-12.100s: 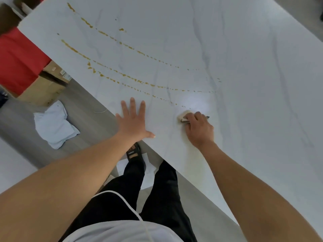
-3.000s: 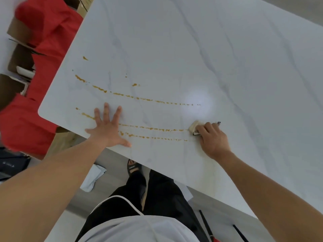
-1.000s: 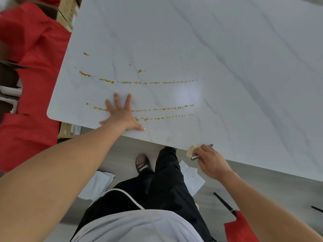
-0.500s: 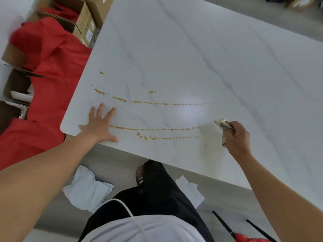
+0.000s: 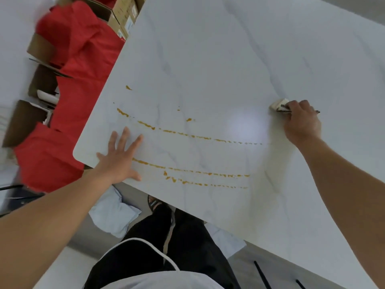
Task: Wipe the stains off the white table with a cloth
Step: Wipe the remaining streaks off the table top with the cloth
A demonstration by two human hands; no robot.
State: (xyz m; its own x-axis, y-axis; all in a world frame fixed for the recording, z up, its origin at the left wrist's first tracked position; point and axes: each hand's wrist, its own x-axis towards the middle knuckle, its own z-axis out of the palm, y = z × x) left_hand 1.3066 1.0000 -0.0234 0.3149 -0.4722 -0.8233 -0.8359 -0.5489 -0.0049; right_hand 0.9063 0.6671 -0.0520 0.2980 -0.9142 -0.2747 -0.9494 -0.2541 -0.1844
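Right hand (image 5: 302, 122) is gripping the cloth (image 5: 278, 104), fingers curled over it, and is pressing it onto the white table (image 5: 229, 49), mid-surface, toward the table's right half. The cloth is small, bunched and pale with a dark patterned edge. Only its left end is showing past the knuckles.

Left hand (image 5: 119, 159) is lying flat on the table by its near-left rounded corner, fingers straight and spread, holding nothing.

Stains (image 5: 187, 134) are sitting on the table's near-left part. Three long orange-brown dotted streaks are running roughly along the near edge, with a few loose spots further in (the middle streak is starting just beside the left hand). The cloth is sitting further in on the table, not touching the streak ends. Light glare (image 5: 245, 130) is showing on the table between the streaks and the cloth.

Off the table's left edge, red fabric (image 5: 83, 59) is draping over cardboard boxes (image 5: 123, 9). Below the table's near edge, a pale rag (image 5: 112, 213) is lying on the floor.
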